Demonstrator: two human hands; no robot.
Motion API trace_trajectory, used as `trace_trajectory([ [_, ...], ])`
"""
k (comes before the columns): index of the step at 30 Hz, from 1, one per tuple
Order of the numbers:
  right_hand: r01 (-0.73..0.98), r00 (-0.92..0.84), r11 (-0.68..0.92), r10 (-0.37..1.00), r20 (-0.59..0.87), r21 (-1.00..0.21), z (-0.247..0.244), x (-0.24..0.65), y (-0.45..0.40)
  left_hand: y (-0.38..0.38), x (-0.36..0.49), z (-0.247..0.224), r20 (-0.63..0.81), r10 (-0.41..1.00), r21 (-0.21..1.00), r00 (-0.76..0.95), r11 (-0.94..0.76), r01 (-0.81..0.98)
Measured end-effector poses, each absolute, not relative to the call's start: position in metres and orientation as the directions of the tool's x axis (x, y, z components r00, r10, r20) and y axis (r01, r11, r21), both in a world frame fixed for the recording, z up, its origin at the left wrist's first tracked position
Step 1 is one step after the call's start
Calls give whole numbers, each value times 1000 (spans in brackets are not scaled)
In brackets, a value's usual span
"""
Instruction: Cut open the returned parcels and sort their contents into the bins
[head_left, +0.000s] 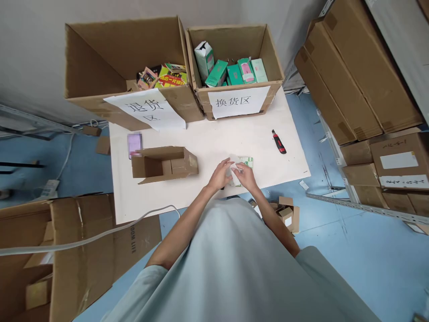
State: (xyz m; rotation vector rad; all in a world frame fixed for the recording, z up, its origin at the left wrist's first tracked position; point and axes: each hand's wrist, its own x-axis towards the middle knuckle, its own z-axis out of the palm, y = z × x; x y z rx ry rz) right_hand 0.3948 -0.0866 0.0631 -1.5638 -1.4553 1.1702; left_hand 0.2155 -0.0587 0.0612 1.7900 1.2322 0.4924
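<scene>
My left hand (pixel 220 174) and my right hand (pixel 246 175) meet near the table's front edge, both with fingers closed on a small piece of white paper (pixel 233 168). Just beyond and beneath my hands lies a green and white packet (pixel 247 161), partly covered by them. Left of my hands stands a small open cardboard box (pixel 164 165) on the white table (pixel 214 134). A black and red box cutter (pixel 279 142) rests on the table at the right.
Two large open boxes stand at the back, the left one (pixel 130 107) with colourful packs, the right one (pixel 239 100) with green boxes. A purple item (pixel 134 144) lies at left. A pale cable (pixel 110 231) crosses the left front; stacked cartons (pixel 355 71) are at right.
</scene>
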Motion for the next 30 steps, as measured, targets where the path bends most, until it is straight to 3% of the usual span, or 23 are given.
trace_trajectory([
  [5,259,17,-55,998,-53,-964,96,394,-75,-42,212,93,-97,980,899,173,12,438],
  [9,228,59,-191,982,-182,-955,98,397,-70,-30,194,117,-86,996,971,34,76,227],
  [13,94,-112,-216,968,-226,-972,109,386,-58,-28,172,138,-62,998,995,-30,64,78],
  [18,91,-280,18,960,-8,-996,146,332,-23,-32,131,152,74,966,981,-248,-25,194],
  [21,75,-443,70,896,29,-995,153,279,-2,-34,93,150,126,936,940,-329,-7,340],
  [26,332,-563,314,823,81,-889,140,193,18,-36,24,135,-47,935,820,-352,237,520],
  [30,601,-675,477,732,-87,-642,128,146,25,-42,-7,121,-136,935,797,-327,299,524],
])
